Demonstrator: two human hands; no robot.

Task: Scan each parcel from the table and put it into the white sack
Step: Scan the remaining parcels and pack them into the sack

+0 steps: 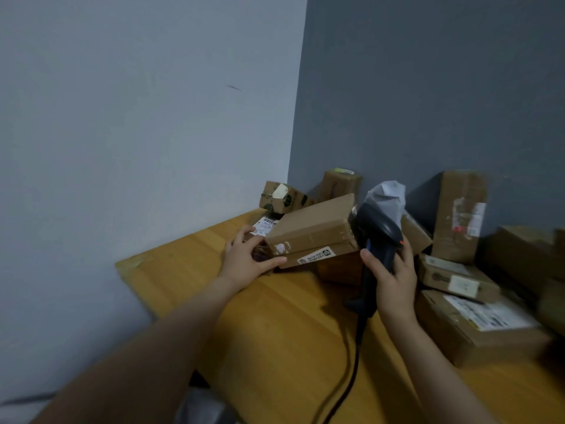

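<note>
Left hand (250,255) is pinching the near end of a flat cardboard parcel (321,255), low in the pile at the counter's (275,332) back corner. Right hand (394,276) is gripping the scanner (379,231). The parcel is looking stiff and likely light, and is best held by its short edges.

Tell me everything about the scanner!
The scanner is a dark, gun-shaped tool that looks like plastic, with an orange spot near its trigger. The right hand grips its handle and holds it upright over the table. Its head faces left toward a brown parcel. A dark cable trails from its base across the table toward the person.
</note>
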